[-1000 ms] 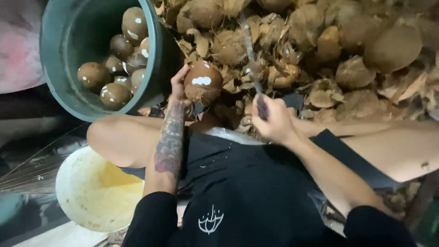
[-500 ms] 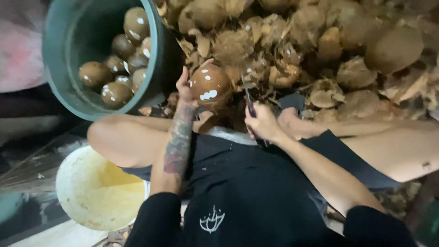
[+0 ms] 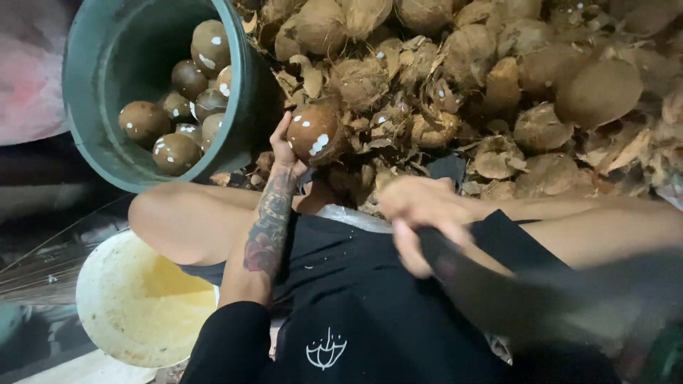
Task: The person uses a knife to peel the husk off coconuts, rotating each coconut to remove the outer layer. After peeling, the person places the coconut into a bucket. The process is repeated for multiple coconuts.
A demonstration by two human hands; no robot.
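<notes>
Coconut point(image 3: 314, 133) clamped in left fingers point(image 3: 282, 139) (right hand point(image 3: 420, 213) around blurred blade point(image 3: 512, 291)).

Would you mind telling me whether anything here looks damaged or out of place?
The coconut in the left hand has white nicks in its brown skin, like those in the green bucket. Husk scraps lie heaped around. The right hand is blurred.

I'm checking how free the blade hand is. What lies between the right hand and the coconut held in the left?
Nothing visible: open space separates the blurred right hand from the coconut the left hand holds above the husk pile.
</notes>
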